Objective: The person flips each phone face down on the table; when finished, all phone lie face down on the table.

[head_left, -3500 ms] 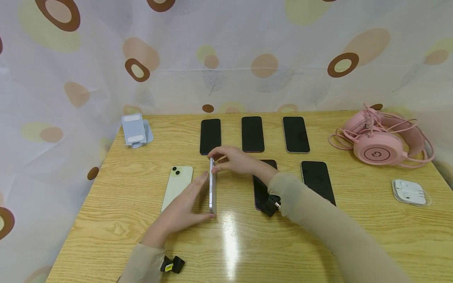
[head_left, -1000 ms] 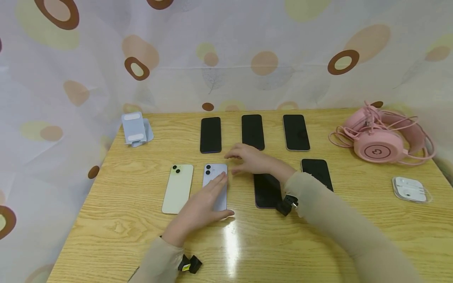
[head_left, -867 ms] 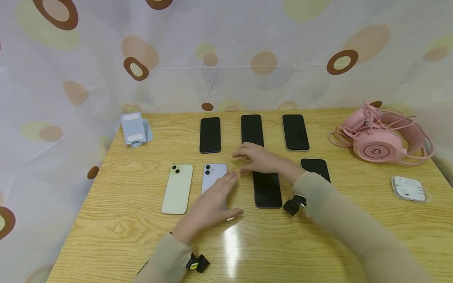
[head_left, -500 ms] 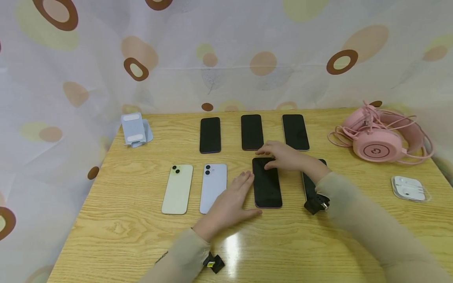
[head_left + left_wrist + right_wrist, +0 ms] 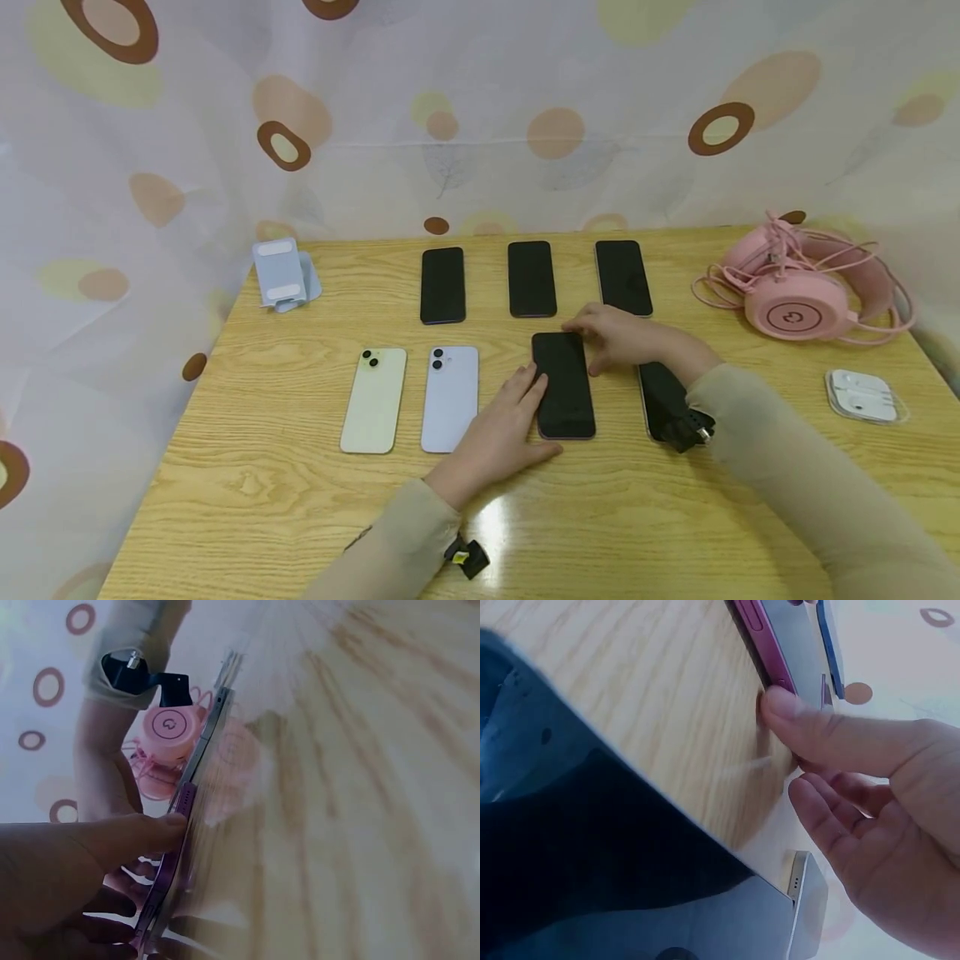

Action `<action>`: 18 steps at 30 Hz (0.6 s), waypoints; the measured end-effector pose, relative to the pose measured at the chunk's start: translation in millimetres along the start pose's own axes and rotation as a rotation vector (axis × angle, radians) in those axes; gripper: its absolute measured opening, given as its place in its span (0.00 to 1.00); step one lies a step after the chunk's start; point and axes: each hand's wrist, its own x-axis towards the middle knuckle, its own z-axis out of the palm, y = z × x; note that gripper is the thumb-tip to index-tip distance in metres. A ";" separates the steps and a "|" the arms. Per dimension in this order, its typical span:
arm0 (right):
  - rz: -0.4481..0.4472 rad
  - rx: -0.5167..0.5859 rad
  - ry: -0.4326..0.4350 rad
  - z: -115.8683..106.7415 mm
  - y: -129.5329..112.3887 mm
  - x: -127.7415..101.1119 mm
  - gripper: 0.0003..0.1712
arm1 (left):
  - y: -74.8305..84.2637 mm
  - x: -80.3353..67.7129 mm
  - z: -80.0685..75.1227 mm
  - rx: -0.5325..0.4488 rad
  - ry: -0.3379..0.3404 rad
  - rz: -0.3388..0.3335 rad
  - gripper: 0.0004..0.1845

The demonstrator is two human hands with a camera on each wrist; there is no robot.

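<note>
Phone [image 5: 564,385] (screen up) lies flat between both hands [image 5: 501,429] [image 5: 625,336], their relaxed fingers touching its edges.

Head view high above table [image 5: 675,517], wrist views low, blurry, perhaps sharing phone [image 5: 564,385]

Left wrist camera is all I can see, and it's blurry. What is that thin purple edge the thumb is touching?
Observer: A pink-edged phone lying screen up on the wooden table. The left hand touches its left side.
Operator: Is the other hand on it too?
Observer: Yes, the right hand touches its far right corner.
Operator: Are there more phones?
Observer: Seven in all. Two lie camera side up: a yellow phone and a lavender phone.
</note>
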 end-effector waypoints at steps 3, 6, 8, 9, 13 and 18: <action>0.006 0.003 -0.005 1.4 0.9 2.0 0.40 | 0.0 0.2 0.4 0.010 -0.001 -0.003 0.47; 0.027 0.022 -0.004 2.4 2.2 3.5 0.39 | -0.2 0.7 1.1 0.009 -0.003 -0.003 0.46; 0.039 0.043 -0.001 2.7 3.3 4.0 0.39 | -0.2 1.0 1.8 0.007 -0.002 -0.001 0.46; 0.047 0.057 0.001 2.8 4.0 4.1 0.39 | -0.2 1.1 2.1 0.007 -0.002 0.000 0.46; 0.076 0.106 0.002 3.3 5.9 3.7 0.40 | -0.3 1.4 2.7 0.025 0.000 0.002 0.45; 0.075 0.130 0.004 4.3 8.4 2.1 0.40 | -0.3 1.4 1.8 0.030 -0.010 0.003 0.45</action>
